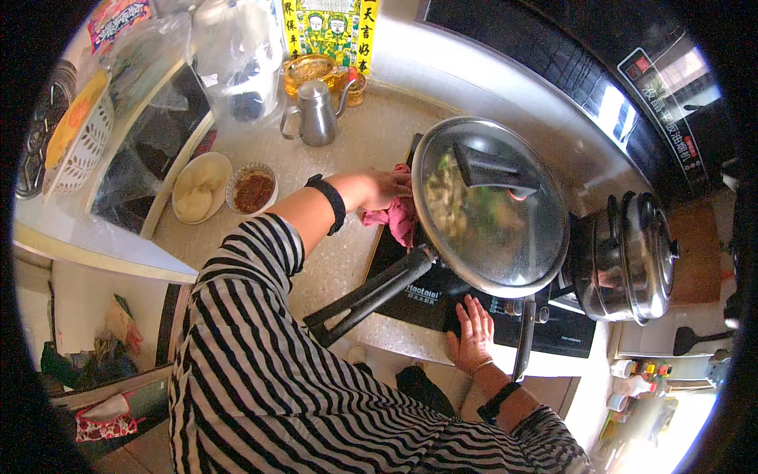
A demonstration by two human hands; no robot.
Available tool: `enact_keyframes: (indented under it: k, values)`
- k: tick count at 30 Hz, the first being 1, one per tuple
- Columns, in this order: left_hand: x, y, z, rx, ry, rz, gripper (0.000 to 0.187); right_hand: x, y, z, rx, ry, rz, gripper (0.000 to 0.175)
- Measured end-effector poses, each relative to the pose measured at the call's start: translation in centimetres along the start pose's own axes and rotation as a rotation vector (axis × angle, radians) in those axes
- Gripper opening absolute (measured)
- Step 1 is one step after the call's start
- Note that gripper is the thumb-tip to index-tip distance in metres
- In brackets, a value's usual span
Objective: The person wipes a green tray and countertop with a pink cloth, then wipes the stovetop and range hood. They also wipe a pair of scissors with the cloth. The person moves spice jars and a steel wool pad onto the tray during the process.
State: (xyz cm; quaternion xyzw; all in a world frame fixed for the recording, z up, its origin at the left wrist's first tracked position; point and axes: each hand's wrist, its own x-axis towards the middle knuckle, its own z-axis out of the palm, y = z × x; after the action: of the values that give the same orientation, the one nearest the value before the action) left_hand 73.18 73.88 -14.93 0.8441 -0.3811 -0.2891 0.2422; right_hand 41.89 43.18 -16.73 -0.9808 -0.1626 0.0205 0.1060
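My left hand [379, 188] grips a bunched pink cloth [401, 222] at the left side of a black gas stove [435, 308], close beside a lidded pan. The pan's glass lid [474, 237] has a steel rim and a black handle [497, 166]; food shows blurred through the fogged glass. A long black pan handle [373, 296] points toward me, over the counter's front edge. My right hand [475, 332] lies flat at the stove's front edge, fingers extended, holding nothing. Right of it, a second dark handle [523, 340] sticks out from under the lid.
A steel steamer pot [628, 260] stands on the stove's right side. On the counter are a long-spouted metal kettle [317, 115], a bowl of reddish-brown sauce [253, 191] and a plate with pale pieces [201, 189]. A range hood [568, 65] overhangs the back. A black spatula [693, 340] lies far right.
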Motion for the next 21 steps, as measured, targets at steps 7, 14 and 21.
enact_keyframes:
  k: [7, 14, 21]
  values:
    - [5.0, -2.0, -3.4, -0.662, -0.062, -0.157, 0.029, -0.1, 0.3, 0.3, -0.021, 0.046, -0.016, 0.071]
    - [5.7, 0.5, -5.7, -0.196, 0.476, -0.175, 0.051, -0.4, 0.5, 0.4, 0.040, 0.013, 0.012, 0.073]
    - [5.8, -0.6, -1.5, -1.136, 0.022, -0.018, 0.016, -0.3, 0.4, 0.0, 0.045, 0.044, -0.017, 0.073]
